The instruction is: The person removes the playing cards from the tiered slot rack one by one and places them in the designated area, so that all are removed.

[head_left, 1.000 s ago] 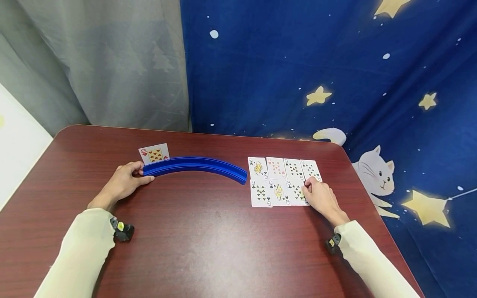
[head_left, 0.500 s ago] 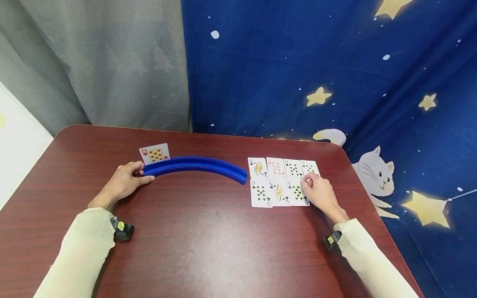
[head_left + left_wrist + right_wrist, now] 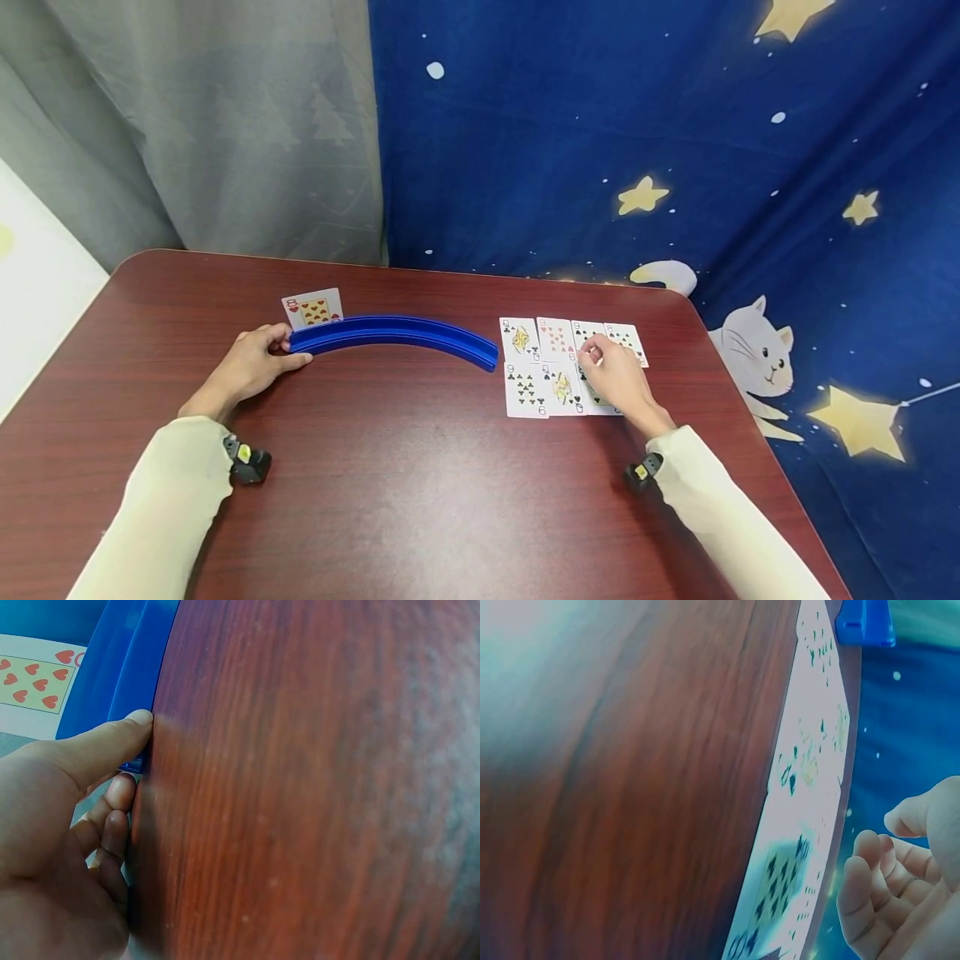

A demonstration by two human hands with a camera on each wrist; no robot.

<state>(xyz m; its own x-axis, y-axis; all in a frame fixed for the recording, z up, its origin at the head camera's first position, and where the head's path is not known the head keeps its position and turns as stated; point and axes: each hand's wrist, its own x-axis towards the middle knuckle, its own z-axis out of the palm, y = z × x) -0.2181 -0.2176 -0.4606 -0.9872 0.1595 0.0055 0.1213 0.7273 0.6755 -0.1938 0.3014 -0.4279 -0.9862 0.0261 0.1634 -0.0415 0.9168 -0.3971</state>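
At the left end of a curved blue card holder (image 3: pixel 393 330), my left hand (image 3: pixel 251 362) grips it between thumb and fingers. An eight of hearts (image 3: pixel 315 309) shows above the holder's left part, its lower edge hidden by the rim. On the right, face-up playing cards lie in two rows. My right hand (image 3: pixel 621 377) is over them with fingers loosely bent, partly covering a front-row spade card (image 3: pixel 600 407). In the right wrist view, the thumb and fingertips (image 3: pixel 867 844) stand apart with nothing between them.
The back row includes a queen (image 3: pixel 520 337) and a red heart card (image 3: pixel 556 337); the front row has a club card (image 3: pixel 527 389) and another queen (image 3: pixel 562 388). The brown table (image 3: pixel 420 500) ends at curtains (image 3: pixel 510 167) behind.
My right hand has moved left and slightly away from me over the cards, uncovering the rightmost back card. My left hand, the holder and the cards have stayed put.
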